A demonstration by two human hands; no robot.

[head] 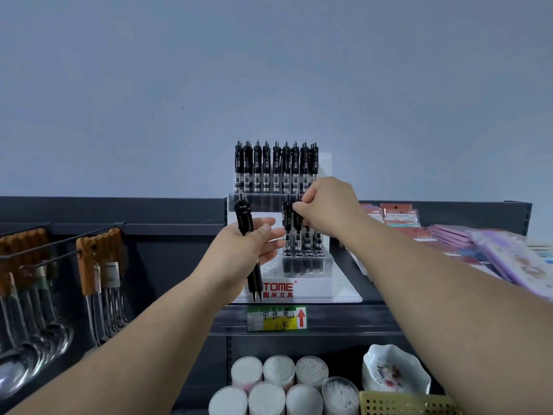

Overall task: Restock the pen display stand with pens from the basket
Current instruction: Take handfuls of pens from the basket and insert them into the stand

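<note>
A white stepped pen display stand [311, 287] stands on the top shelf. Its back row holds several black pens [275, 166] upright. The lower tier's right side holds several more black pens [302, 241]. My left hand [239, 250] grips two black pens [247, 226], tips pointing down, in front of the stand's left half. My right hand [326, 208] pinches the top of a black pen [288, 218] standing at the left edge of the lower cluster. A corner of the yellow perforated basket [401, 404] shows at the bottom right.
Spoons and ladles with wooden handles [98, 259] hang at the left. Notebooks and card packs [466, 238] lie to the stand's right. Cotton swab tubs [278, 384] and a floral dish [392, 369] sit on the lower shelf. A price label [276, 319] is under the stand.
</note>
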